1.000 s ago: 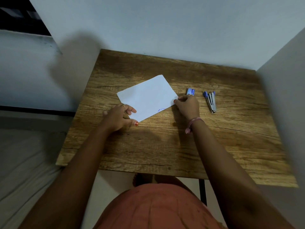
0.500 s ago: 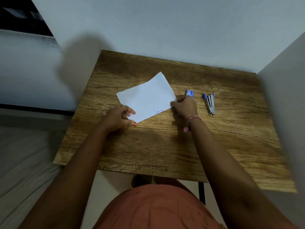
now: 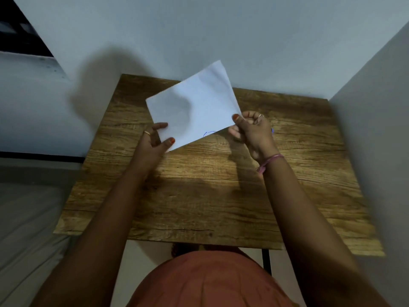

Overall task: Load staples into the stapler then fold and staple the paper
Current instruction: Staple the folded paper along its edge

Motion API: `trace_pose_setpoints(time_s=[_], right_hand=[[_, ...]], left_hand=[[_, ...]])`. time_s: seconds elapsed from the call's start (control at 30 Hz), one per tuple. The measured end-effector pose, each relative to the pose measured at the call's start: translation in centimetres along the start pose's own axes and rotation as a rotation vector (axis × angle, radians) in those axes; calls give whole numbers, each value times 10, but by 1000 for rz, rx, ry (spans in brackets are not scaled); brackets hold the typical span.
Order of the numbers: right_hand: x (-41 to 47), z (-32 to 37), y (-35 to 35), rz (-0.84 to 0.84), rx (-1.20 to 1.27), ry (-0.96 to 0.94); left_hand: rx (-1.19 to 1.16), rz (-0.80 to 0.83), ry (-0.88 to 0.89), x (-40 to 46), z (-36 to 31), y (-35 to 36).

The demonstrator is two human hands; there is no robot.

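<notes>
A white sheet of paper (image 3: 199, 107) is lifted off the wooden table (image 3: 210, 196) and tilts up toward the wall. My left hand (image 3: 155, 140) pinches its near left corner between thumb and fingers. My right hand (image 3: 252, 129) pinches the near right corner. A small blue pen mark shows near the paper's lower edge. The stapler and the staple box are hidden behind my right hand; only a sliver of blue (image 3: 272, 130) shows at its right side.
The table stands in a corner, with a wall behind it and another wall (image 3: 376, 107) along its right edge. A grey bed or mattress (image 3: 26, 218) lies to the left. My orange-clad lap fills the bottom of the view.
Both hands have raised the paper from the table, and its far edge has swung up toward the wall. My right hand now covers the stapler and staple box.
</notes>
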State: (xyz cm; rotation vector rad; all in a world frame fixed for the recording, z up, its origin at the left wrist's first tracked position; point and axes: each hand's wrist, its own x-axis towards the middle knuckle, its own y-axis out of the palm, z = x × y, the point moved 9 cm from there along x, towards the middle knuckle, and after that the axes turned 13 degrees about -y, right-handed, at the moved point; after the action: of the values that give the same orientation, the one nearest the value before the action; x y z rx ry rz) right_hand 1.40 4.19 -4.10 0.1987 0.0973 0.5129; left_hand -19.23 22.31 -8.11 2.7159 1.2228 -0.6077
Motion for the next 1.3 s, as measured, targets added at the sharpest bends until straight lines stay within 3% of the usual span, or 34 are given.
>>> trace_pose_setpoints(time_s=[0.07, 0.2, 0.47, 0.53, 0.63, 0.73, 1.3], right_hand=[[5, 7, -8, -29, 69, 8], [12, 20, -23, -54, 117, 10], [24, 34, -51, -18, -3, -21], [29, 30, -75, -91, -179, -38], [34, 20, -113, -174, -716, -45], [30, -6, -125, -67, -968, 49], [14, -37, -120, 261, -979, 183]], left_hand=[[-156, 76, -6, 1, -8, 10], [-250, 173, -5, 3, -26, 31], [-200, 195, 71, -5, -53, 49], [-220, 169, 95, -7, -59, 50], [-233, 137, 124, -8, -67, 53], [-233, 125, 159, -12, -75, 58], [-214, 153, 171, -19, -82, 101]])
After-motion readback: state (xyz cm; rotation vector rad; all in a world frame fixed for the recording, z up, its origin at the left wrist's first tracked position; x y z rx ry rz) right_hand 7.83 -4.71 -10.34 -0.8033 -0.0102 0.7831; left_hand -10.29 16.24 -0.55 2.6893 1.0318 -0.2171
